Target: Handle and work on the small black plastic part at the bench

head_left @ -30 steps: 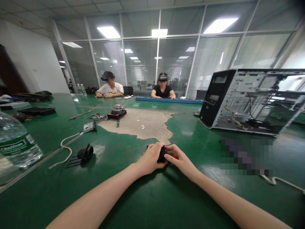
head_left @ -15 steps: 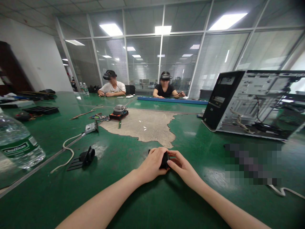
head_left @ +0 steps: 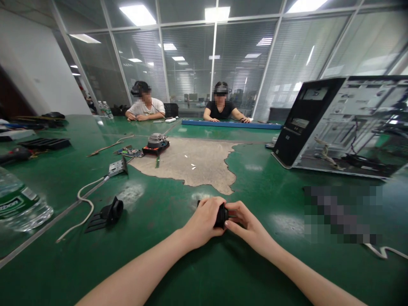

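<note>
My left hand [head_left: 205, 219] is wrapped over a small black part [head_left: 221, 216] at the middle front of the green table [head_left: 178, 272]. From the right, my right hand [head_left: 244, 221] touches the end of the same part, its thumb and fingers curved around that end. Most of the black part is hidden under my left hand. A black plastic piece with a round opening and flat prongs [head_left: 111, 212] lies to the left of my hands.
An open computer case [head_left: 293, 131] stands at the right. A water bottle [head_left: 22, 202], a metal bracket [head_left: 117, 167] with a cable, and a cooler-like part [head_left: 156, 143] are at the left. Two people sit across the table behind a blue bar [head_left: 231, 124].
The view has shifted slightly. My right hand's fingers have opened a little at the end of the black part. The person in black has lowered a hand to the table.
</note>
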Motion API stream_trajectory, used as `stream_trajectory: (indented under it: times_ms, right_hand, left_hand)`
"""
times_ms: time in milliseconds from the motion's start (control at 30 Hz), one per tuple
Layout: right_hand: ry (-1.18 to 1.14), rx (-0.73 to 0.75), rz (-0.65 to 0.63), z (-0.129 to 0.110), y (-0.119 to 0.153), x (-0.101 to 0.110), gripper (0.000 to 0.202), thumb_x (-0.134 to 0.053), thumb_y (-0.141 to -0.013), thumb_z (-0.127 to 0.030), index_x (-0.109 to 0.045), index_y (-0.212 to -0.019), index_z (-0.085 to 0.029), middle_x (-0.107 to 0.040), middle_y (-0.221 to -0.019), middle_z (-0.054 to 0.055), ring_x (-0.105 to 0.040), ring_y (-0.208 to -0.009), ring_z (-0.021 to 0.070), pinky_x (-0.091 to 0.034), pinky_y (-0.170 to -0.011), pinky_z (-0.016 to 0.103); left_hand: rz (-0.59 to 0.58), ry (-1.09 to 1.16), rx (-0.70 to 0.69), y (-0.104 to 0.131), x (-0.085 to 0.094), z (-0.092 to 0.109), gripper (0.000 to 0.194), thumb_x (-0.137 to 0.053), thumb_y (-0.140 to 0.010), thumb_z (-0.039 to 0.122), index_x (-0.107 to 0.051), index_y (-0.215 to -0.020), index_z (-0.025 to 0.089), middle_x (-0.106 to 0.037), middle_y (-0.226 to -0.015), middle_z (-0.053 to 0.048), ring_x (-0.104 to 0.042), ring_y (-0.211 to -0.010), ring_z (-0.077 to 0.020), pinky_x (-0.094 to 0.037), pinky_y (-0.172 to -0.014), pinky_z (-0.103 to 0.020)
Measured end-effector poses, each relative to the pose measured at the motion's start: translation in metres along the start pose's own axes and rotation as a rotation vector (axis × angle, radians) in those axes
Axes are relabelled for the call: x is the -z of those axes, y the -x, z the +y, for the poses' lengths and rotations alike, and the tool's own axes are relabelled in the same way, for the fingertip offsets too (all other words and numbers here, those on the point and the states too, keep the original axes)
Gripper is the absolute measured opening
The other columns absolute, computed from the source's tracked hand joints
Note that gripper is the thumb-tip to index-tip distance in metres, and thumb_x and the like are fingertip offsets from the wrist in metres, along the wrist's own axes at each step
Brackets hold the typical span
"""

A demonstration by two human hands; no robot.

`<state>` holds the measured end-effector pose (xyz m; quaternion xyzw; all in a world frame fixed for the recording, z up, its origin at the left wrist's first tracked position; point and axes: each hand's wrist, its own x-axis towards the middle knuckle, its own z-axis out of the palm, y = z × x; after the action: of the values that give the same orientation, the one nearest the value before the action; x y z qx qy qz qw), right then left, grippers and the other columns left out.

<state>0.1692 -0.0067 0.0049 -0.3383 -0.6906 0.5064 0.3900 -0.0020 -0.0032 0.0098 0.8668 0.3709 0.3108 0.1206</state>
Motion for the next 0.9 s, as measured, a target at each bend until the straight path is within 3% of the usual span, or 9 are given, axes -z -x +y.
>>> stream_trajectory:
  times_ms: [467,900]
  right_hand:
    - [0.056,-0.042,0.078,-0.0033,-0.0041,0.0010,0.022,-0.052,-0.081,-0.028,-0.049,-0.102,-0.026,-0.055,-0.098,0.003,-0.057,-0.092,0.0185,-0.048,-0.083,0.035]
    - [0.063,-0.046,0.074,-0.0059,-0.0018,-0.0021,0.022,-0.051,-0.081,-0.025,-0.046,-0.102,-0.024,-0.056,-0.098,0.003,-0.058,-0.092,0.0179,-0.048,-0.081,0.035]
  left_hand:
    - [-0.012,0.076,0.040,-0.0064,0.0022,-0.0011,0.058,-0.061,-0.066,0.013,-0.029,-0.114,0.022,-0.049,-0.110,-0.007,-0.045,-0.106,-0.0218,-0.031,-0.092,-0.040]
    - [0.000,0.054,0.040,-0.0044,-0.0001,-0.0012,0.058,-0.061,-0.066,0.012,-0.030,-0.114,0.021,-0.048,-0.112,-0.007,-0.044,-0.106,-0.0215,-0.032,-0.092,-0.039]
